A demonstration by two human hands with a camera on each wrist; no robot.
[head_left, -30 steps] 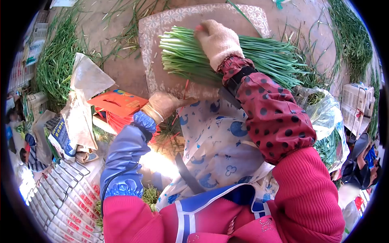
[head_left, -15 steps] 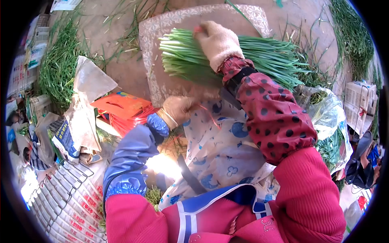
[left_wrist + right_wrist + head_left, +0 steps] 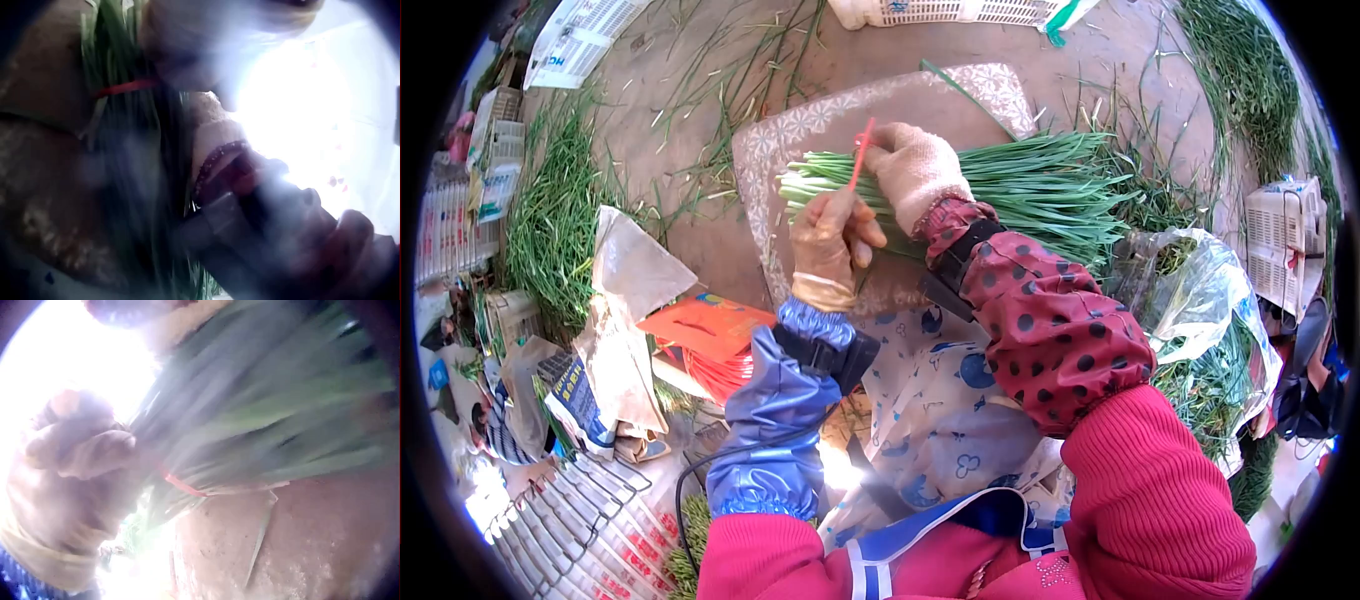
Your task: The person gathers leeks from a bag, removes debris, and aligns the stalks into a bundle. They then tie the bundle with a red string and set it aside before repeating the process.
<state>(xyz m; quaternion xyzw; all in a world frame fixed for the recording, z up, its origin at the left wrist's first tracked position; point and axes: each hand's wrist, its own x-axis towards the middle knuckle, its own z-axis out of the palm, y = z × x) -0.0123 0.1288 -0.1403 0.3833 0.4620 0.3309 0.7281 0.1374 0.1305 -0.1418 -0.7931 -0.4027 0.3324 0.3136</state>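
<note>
In the head view we saw 1 clear plastic bag (image 3: 1188, 325) holding greens (image 3: 1202, 390), near the chive bundle (image 3: 1035, 190), which lay on a patterned board (image 3: 755, 165). Our left hand (image 3: 832, 245), fingers bent, pinched a red tie (image 3: 863, 153); our right hand (image 3: 920, 175) reached over, clamped on the chive bundle. The left wrist view showed red across the leaves. In the right wrist view, our left fingers curled beside them.
</note>
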